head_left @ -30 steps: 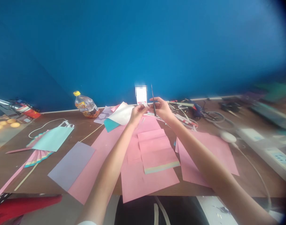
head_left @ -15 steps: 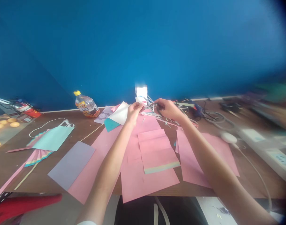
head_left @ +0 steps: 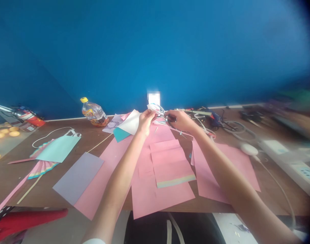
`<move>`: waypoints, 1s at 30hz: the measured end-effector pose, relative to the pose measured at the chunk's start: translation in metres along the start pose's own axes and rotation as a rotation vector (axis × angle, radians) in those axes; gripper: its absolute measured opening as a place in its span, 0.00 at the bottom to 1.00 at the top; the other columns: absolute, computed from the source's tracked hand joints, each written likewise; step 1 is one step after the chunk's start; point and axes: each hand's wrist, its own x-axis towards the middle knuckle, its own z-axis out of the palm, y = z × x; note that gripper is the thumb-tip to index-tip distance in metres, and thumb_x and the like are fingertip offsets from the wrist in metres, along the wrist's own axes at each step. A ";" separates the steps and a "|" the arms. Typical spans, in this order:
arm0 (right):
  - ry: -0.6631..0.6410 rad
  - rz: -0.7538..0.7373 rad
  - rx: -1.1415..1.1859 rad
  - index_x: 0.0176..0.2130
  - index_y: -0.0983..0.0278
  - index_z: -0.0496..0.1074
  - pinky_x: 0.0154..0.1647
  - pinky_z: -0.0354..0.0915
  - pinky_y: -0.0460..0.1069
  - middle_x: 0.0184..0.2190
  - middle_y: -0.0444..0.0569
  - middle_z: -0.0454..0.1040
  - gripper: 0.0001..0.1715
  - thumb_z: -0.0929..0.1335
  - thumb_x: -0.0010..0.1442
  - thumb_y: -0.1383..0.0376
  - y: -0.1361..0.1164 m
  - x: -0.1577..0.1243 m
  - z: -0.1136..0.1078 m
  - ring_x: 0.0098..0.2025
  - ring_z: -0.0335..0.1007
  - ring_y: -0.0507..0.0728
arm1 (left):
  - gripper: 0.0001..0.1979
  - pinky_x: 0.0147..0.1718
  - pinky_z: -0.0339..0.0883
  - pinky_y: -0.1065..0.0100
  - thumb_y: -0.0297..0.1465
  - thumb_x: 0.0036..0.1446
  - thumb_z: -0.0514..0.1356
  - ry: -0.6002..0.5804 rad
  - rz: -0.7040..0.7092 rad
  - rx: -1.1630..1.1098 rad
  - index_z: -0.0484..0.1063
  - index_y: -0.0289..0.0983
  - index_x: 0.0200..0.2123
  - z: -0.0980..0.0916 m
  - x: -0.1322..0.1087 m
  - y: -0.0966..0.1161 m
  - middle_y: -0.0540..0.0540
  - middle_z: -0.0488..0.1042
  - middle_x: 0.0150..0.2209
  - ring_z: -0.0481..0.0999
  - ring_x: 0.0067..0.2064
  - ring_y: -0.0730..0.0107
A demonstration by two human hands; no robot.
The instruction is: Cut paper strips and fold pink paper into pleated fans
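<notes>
At the far side of the table, my left hand [head_left: 146,121] pinches a small piece of white paper [head_left: 152,107]. To its right, my right hand [head_left: 181,121] is closed round scissors [head_left: 171,118] with dark handles. Their blades point left, close to the white paper; whether they touch it I cannot tell. A pale strip loops up near the blades. Below both hands lie pink sheets [head_left: 145,203], and a creased pink piece with a pale striped edge [head_left: 175,166] rests on top of them.
A drink bottle [head_left: 94,113] with a yellow cap stands at the back left. A folded paper fan [head_left: 42,169] lies partly under a light blue sheet [head_left: 58,149]. A purple sheet [head_left: 79,174] is nearer the front. Cables and a white power strip [head_left: 301,169] occupy the right side.
My right hand has dropped slightly, and the scissors show more clearly beside the white paper. My left hand keeps its pinch in nearly the same place.
</notes>
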 end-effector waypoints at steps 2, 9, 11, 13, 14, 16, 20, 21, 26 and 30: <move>-0.002 -0.010 0.001 0.43 0.64 0.75 0.30 0.52 0.47 0.25 0.45 0.71 0.19 0.67 0.49 0.66 -0.001 0.000 0.000 0.27 0.60 0.53 | 0.14 0.38 0.66 0.72 0.40 0.46 0.69 -0.005 -0.004 -0.005 0.74 0.36 0.30 0.000 0.000 -0.001 0.47 0.77 0.33 0.75 0.36 0.74; -0.048 -0.005 0.052 0.39 0.63 0.76 0.27 0.50 0.46 0.22 0.42 0.68 0.15 0.66 0.50 0.66 -0.007 -0.002 -0.001 0.24 0.57 0.51 | 0.15 0.38 0.66 0.72 0.39 0.45 0.70 0.009 -0.022 -0.001 0.73 0.35 0.30 0.000 0.001 -0.002 0.48 0.76 0.32 0.74 0.34 0.74; -0.065 0.013 0.089 0.39 0.63 0.76 0.27 0.49 0.47 0.21 0.41 0.66 0.15 0.66 0.50 0.65 -0.008 -0.002 -0.002 0.23 0.55 0.50 | 0.15 0.37 0.66 0.72 0.39 0.45 0.70 0.007 -0.020 0.003 0.74 0.34 0.30 0.000 0.001 -0.002 0.48 0.76 0.32 0.74 0.34 0.74; -0.084 0.030 0.126 0.40 0.64 0.76 0.26 0.48 0.47 0.20 0.40 0.64 0.15 0.67 0.50 0.65 -0.008 -0.003 -0.003 0.23 0.53 0.50 | 0.15 0.37 0.66 0.72 0.40 0.45 0.70 0.005 -0.017 0.013 0.74 0.35 0.30 -0.001 0.001 -0.002 0.48 0.76 0.32 0.74 0.34 0.74; -0.092 0.038 0.139 0.39 0.64 0.76 0.26 0.48 0.47 0.20 0.40 0.63 0.15 0.67 0.50 0.64 -0.008 -0.003 -0.003 0.23 0.52 0.49 | 0.15 0.37 0.66 0.72 0.40 0.45 0.69 0.002 -0.016 0.018 0.74 0.35 0.30 -0.001 0.001 -0.002 0.48 0.76 0.32 0.74 0.34 0.74; -0.104 0.046 0.158 0.39 0.64 0.76 0.25 0.47 0.47 0.19 0.39 0.61 0.15 0.67 0.50 0.64 -0.007 -0.003 -0.003 0.23 0.51 0.49 | 0.15 0.37 0.66 0.72 0.40 0.45 0.69 -0.002 -0.015 0.026 0.74 0.35 0.30 -0.003 0.001 -0.002 0.48 0.76 0.31 0.74 0.34 0.74; -0.129 0.060 0.201 0.39 0.63 0.76 0.24 0.46 0.46 0.18 0.38 0.59 0.15 0.66 0.50 0.64 -0.003 -0.004 -0.002 0.22 0.49 0.49 | 0.15 0.36 0.66 0.71 0.39 0.45 0.70 0.009 -0.017 0.038 0.73 0.35 0.28 -0.005 0.002 -0.003 0.48 0.76 0.30 0.75 0.33 0.74; -0.134 0.067 0.211 0.38 0.63 0.76 0.24 0.46 0.46 0.18 0.38 0.60 0.15 0.66 0.50 0.64 -0.002 -0.004 -0.001 0.21 0.49 0.49 | 0.15 0.36 0.66 0.71 0.39 0.45 0.70 0.015 -0.021 0.043 0.73 0.34 0.28 -0.005 0.002 -0.003 0.48 0.76 0.30 0.75 0.33 0.74; -0.152 0.109 0.296 0.38 0.65 0.75 0.22 0.47 0.46 0.17 0.40 0.65 0.16 0.65 0.48 0.66 -0.004 -0.003 0.002 0.19 0.52 0.48 | 0.16 0.36 0.66 0.70 0.39 0.44 0.70 0.037 -0.036 0.067 0.72 0.34 0.27 -0.007 0.004 -0.003 0.47 0.76 0.30 0.76 0.34 0.72; -0.173 0.145 0.396 0.40 0.66 0.75 0.22 0.52 0.46 0.18 0.42 0.70 0.18 0.65 0.48 0.66 -0.013 -0.003 0.003 0.19 0.57 0.49 | 0.16 0.35 0.66 0.71 0.40 0.43 0.71 0.071 -0.033 0.076 0.73 0.34 0.28 -0.009 0.006 -0.004 0.47 0.77 0.31 0.76 0.33 0.73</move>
